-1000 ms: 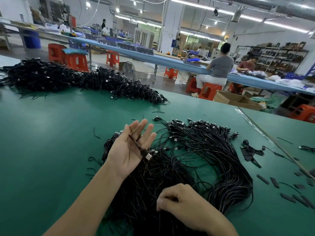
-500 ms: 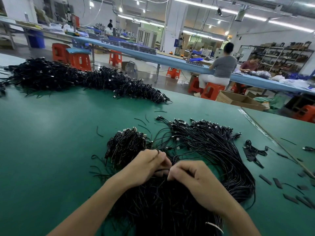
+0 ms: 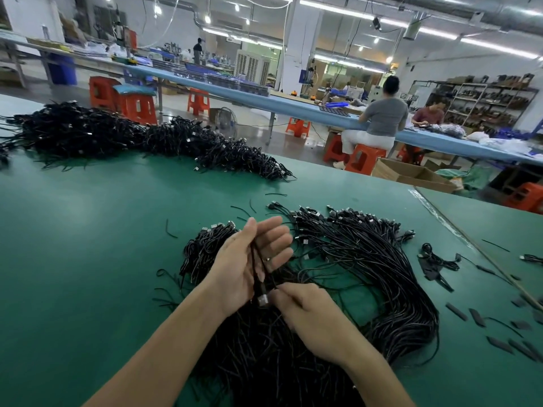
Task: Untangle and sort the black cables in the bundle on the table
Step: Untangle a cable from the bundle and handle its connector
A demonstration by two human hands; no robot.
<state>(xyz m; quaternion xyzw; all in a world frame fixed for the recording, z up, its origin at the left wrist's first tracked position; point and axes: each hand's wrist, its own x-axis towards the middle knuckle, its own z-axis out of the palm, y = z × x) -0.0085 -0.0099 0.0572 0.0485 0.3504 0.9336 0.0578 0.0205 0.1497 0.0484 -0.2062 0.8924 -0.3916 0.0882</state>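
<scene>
Bundle: the black cable bundle (image 3: 382, 274) lies in a broad arc on the green surface (image 3: 88, 245), straight in front of the person; its plug ends fan along the far edge and its tangled mass runs toward the near edge.
Strands: a few strands (image 3: 258, 271) are lifted clear above the bundle's left half; their long axis runs far-to-near, and the silver connector (image 3: 262, 300) sits at the near end.
Left hand: the left hand (image 3: 246, 259) is over the bundle's left part, palm turned inward, fingers spread and fairly straight; the strands lie along the palm from fingers to heel; whether the thumb traps them I cannot tell.
Right hand: the right hand (image 3: 311, 315) is over the bundle's near middle, fingers curled, thumb and forefinger pinching the strands just beside the connector.
Key relation: the connector lies at the left hand's heel and touches the right hand's fingertips, so the right hand is the nearer one; a pull would probably run along the strands' length, toward the person.
Step, as judged: separating a few cables; most of the bundle looks unsorted.
Right of the bundle: a small coiled cable (image 3: 437, 258); flat black scraps (image 3: 476, 317).
Beyond the bundle, to the left: a far pile (image 3: 117, 139) of black cables, well apart.
</scene>
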